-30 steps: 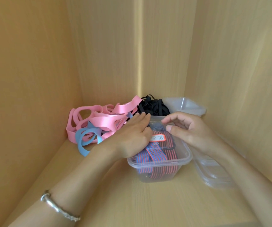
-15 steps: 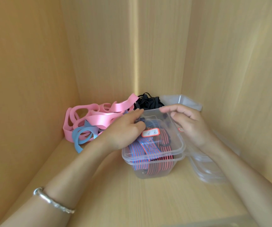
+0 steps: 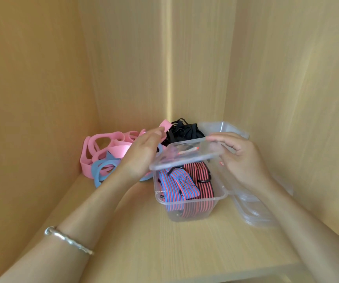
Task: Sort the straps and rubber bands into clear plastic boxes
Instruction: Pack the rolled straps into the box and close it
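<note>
Seemingly, lid (image 3: 187,154) pinched in right fingers (image 3: 222,138), above box (image 3: 191,210)

No text, number or brand mark can be read. One label (image 3: 187,150), white with a red border, shows through the clear lid (image 3: 203,151) above the clear plastic box (image 3: 191,200), toward the shelf's back right corner. Its print is blurred and cannot be read.
</note>
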Available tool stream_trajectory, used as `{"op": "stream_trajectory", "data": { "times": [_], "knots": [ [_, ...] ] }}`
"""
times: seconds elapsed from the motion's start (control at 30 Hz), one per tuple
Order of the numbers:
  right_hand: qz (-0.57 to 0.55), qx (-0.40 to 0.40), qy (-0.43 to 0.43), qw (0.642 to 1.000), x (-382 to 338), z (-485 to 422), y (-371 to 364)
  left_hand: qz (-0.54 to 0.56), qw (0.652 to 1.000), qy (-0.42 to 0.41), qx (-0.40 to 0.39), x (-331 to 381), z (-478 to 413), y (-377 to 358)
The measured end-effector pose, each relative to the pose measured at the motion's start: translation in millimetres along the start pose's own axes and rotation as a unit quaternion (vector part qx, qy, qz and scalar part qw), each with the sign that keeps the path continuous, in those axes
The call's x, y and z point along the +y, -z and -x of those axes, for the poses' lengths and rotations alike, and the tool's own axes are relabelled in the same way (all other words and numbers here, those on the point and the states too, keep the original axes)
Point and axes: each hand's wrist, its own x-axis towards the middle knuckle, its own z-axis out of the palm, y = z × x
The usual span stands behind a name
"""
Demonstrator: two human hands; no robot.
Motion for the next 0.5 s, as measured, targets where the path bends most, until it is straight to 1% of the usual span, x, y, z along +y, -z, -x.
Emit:
{"op": "stream_trajectory", "data": {
  "times": [0.1, 0.17, 0.23, 0.3, 0.37, 0.5],
  "knots": [
    [0.063, 0.066, 0.005, 0.996, -1.0, -0.4, 5.0, -0.011, 1.0, 0.009, -0.003, 1.8, 3.1, -1.9],
    [0.101, 0.096, 0.001, 0.99, -2.4, -2.5, 10.0, -0.044, 0.999, 0.001, -0.02, -0.1, 4.1, -5.1],
    [0.165, 0.106, 0.008, 0.981, -2.7, -4.2, 15.4, -0.109, 0.993, -0.017, -0.043, -4.6, 4.3, -8.3],
    [0.214, 0.097, 0.01, 0.972, -4.4, -4.5, 21.3, -0.172, 0.981, -0.019, -0.083, -6.4, 5.1, -10.7],
    [0.244, 0.075, 0.003, 0.967, -10.6, -4.9, 28.3, -0.201, 0.972, -0.006, -0.119, -6.5, 6.3, -11.1],
    [0.309, 0.032, -0.014, 0.95, -26.4, -11.1, 42.4, -0.212, 0.969, -0.003, -0.13, -7.1, 4.8, -9.2]
  ]
}}
